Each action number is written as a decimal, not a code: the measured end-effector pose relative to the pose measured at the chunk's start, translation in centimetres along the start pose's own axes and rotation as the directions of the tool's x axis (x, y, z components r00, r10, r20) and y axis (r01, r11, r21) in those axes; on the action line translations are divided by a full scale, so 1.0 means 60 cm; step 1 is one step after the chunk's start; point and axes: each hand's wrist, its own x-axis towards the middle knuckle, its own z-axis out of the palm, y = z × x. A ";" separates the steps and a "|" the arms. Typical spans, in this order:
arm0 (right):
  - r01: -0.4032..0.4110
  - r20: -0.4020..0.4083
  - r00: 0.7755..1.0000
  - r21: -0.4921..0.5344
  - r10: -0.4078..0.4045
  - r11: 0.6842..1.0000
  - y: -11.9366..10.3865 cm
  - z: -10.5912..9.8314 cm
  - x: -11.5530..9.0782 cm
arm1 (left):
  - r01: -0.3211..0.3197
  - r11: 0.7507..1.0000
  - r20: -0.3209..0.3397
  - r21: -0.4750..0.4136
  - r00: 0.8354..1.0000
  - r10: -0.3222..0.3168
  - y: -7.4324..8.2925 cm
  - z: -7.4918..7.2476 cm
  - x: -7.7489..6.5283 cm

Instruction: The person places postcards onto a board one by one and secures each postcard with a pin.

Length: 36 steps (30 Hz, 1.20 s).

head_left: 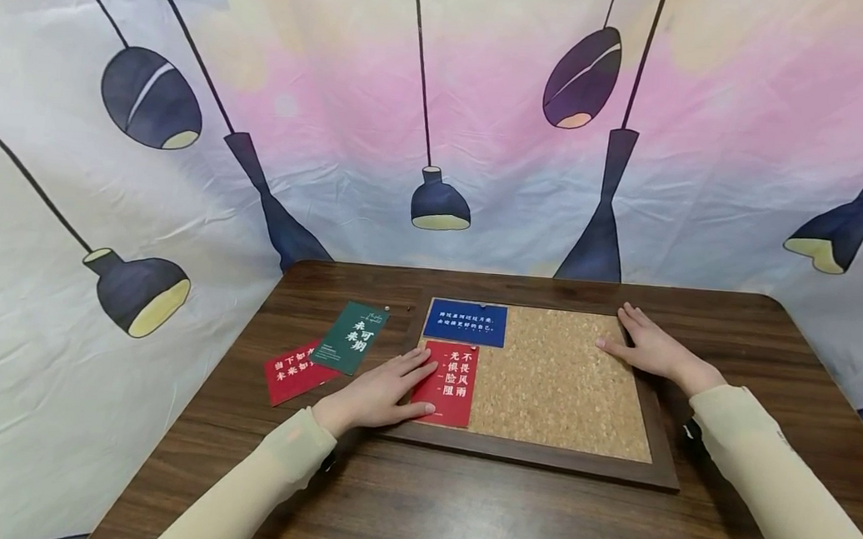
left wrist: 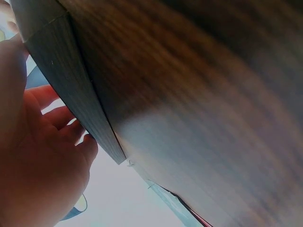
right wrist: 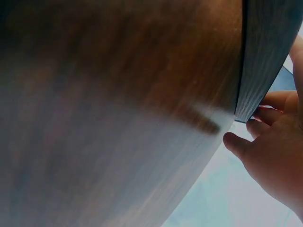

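Left hand (head_left: pixel 386 387) on a red card (head_left: pixel 456 388), right hand (head_left: pixel 655 348) at the far corner of our cork board (head_left: pixel 566 387)

Nearest us, our cream sleeves (head_left: pixel 236 490) reach in over a brown wood-grain table (head_left: pixel 459 522). The cork board lies flat on it, the near side of its dark frame (head_left: pixel 538 461) toward us. At the board's near left part we rest our left hand, fingers straight and thumb spread apart from them, across the left edge of the red card, which lies on the cork and bears white characters. Left of the board, on the table, we see a second red card (head_left: pixel 292 377) lying partly beneath a green card (head_left: pixel 351 343). Farther back, a blue card (head_left: pixel 465 324) lies sideways at the cork's far left corner, just beyond the first red one. At the far right corner our right hand rests on the frame, fingers straight, thumb held away from them over the cork. Beyond the table's far edge we face a pastel fabric backdrop (head_left: pixel 503 99) patterned with dark lamps (head_left: pixel 440 199).
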 end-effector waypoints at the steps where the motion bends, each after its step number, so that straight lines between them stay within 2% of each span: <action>1: 0.000 -0.002 1.000 -0.005 0.000 1.000 0.001 0.000 0.001 | 0.002 1.000 0.001 0.001 1.000 -0.002 0.000 0.000 0.000; 14: -0.001 0.008 1.000 -0.018 0.001 1.000 0.003 -0.003 -0.006 | 0.003 1.000 0.009 -0.004 1.000 -0.003 0.001 0.001 0.001; 28: 0.027 0.028 0.999 -0.018 -0.027 0.999 0.022 -0.027 -0.044 | 0.010 1.000 0.007 -0.013 1.000 -0.010 0.000 -0.006 0.001; 36: -0.046 0.053 0.997 -0.034 0.048 0.998 0.039 -0.023 -0.064 | -0.007 1.000 0.003 -0.016 1.000 0.007 0.003 -0.005 -0.002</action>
